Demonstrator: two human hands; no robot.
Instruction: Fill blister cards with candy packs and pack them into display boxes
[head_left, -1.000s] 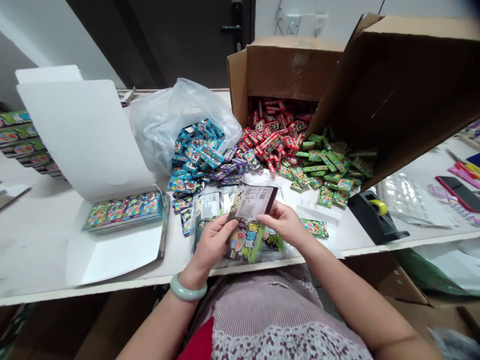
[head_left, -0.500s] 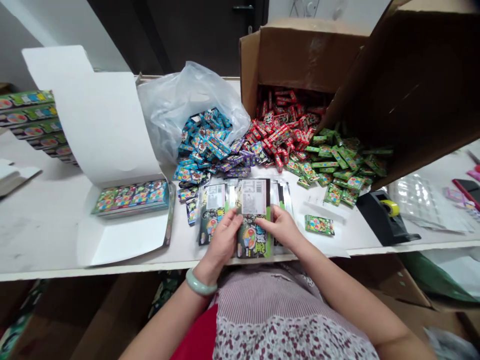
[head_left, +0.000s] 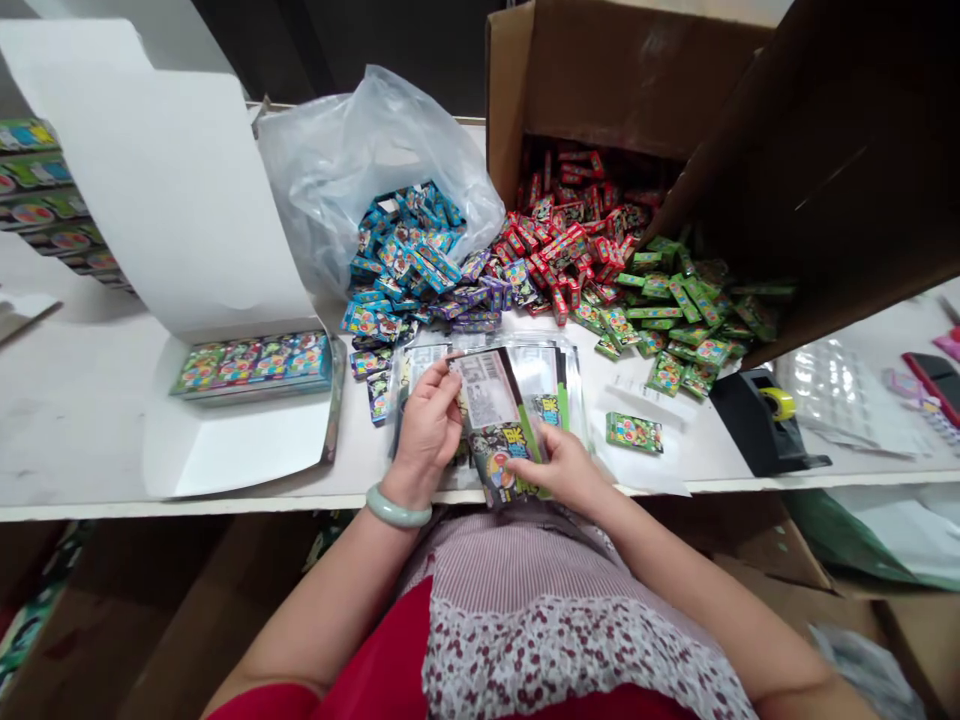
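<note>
A flat printed packet [head_left: 489, 395], black and green with a pale label panel and colourful lettering, is held tilted over the table's front edge. My left hand [head_left: 427, 428] pinches its upper left side, a pale green bangle on the wrist. Lower on the right side, my right hand [head_left: 564, 465] grips it with the thumb across the front. Beneath and behind lie more such packets [head_left: 571, 385] in clear, shiny plastic, partly covered by my hands. A small green box [head_left: 634, 432] lies to the right of my right hand.
An open white carton [head_left: 240, 455] holds a row of small boxes at left. Behind are heaps of blue boxes [head_left: 409, 255] by a plastic bag [head_left: 315, 190], red boxes [head_left: 562, 245] spilling from a cardboard box [head_left: 600, 80], and green boxes [head_left: 686, 310]. A tape dispenser [head_left: 750, 425] stands right.
The packet has lifted and tilted, its top leaning left. My left hand has moved up along its edge. The camera view has dipped slightly downward.
</note>
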